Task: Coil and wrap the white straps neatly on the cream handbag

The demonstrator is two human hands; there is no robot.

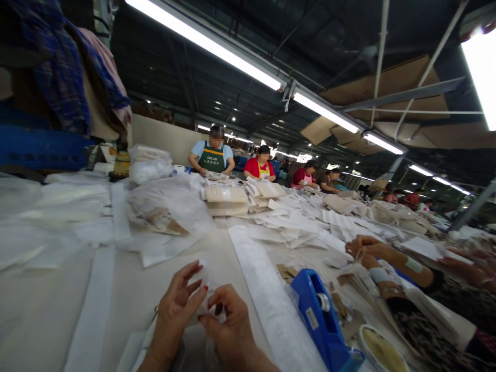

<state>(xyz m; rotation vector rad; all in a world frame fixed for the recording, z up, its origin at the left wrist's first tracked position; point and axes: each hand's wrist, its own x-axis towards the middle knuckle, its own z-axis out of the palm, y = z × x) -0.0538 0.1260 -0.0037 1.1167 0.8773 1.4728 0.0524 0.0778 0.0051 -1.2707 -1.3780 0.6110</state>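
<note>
My left hand (pixel 179 298) is raised over the near table, its fingers curled and the thumb close to the fingertips. It grips a thin, translucent white piece of material (pixel 203 309), whose exact kind I cannot make out. Right beside it, my right hand (pixel 231 321) pinches the same piece between thumb and forefinger. Below my hands lie folded white items (pixel 134 347), partly hidden by my left wrist. A blue tape dispenser (pixel 315 315) stands to the right of my right hand.
A long white strip (pixel 267 294) runs between my hands and the dispenser. A round tub (pixel 382 349) sits at lower right. A co-worker's hands (pixel 368 249) work at the right. Stacked beige pieces (pixel 226 195) and a clear plastic bag (pixel 170 204) lie ahead; several people sit beyond.
</note>
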